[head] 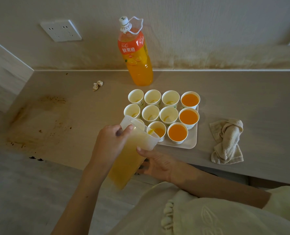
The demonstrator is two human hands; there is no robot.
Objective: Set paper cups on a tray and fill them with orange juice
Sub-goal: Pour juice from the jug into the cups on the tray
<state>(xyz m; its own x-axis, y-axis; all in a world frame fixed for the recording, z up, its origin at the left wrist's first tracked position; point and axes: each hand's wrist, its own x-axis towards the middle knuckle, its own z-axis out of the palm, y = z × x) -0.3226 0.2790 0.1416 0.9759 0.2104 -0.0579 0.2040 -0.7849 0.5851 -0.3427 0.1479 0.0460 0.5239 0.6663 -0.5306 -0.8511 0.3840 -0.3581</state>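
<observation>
A white tray (190,144) on the counter carries several paper cups in rows. Three cups on its right side are full of orange juice, among them the front one (177,133). A thin stream runs from a clear plastic pitcher (132,150) into the front middle cup (157,130), which is partly filled. The other cups, such as one in the back row (152,97), hold only a trace. My left hand (110,143) grips the tilted pitcher near its rim. My right hand (155,164) holds it from below on the right. The pitcher hides one front-left cup.
A large orange juice bottle (137,55) with a white cap stands upright against the wall behind the tray. A crumpled beige cloth (227,141) lies right of the tray. A small paper wad (97,85) sits at back left. Brown stains mark the counter's left part.
</observation>
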